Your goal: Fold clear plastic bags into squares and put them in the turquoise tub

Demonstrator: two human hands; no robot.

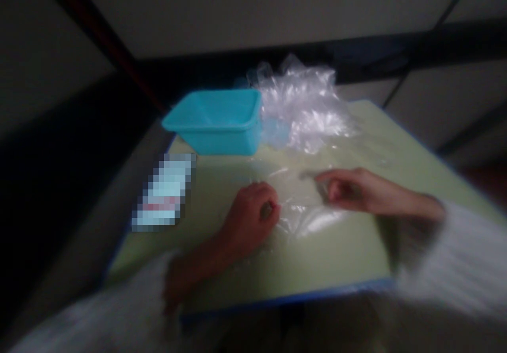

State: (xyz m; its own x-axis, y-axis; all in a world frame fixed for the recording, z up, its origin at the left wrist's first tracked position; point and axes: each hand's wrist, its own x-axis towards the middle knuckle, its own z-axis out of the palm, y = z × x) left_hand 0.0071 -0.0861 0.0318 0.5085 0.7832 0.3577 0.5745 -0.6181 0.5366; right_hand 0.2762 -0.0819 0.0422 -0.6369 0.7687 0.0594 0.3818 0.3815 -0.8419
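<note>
A clear plastic bag (295, 210) lies on the yellow table between my hands. My left hand (255, 210) is closed in a pinch at the bag's left side, with fingers curled round on the film. Over the right side of the bag is my right hand (348, 188), its index finger stretched out to the left and the other fingers curled; a gap shows between index finger and thumb. Blur and dim light hide the bag's edges.
A turquoise basin (219, 141) stands at the back left of the yellow table (309, 268). Beside it on the right is a heap of clear plastic bags (304, 105). A pixelated pale sheet (166, 189) lies near the left edge. Blue trim borders the table.
</note>
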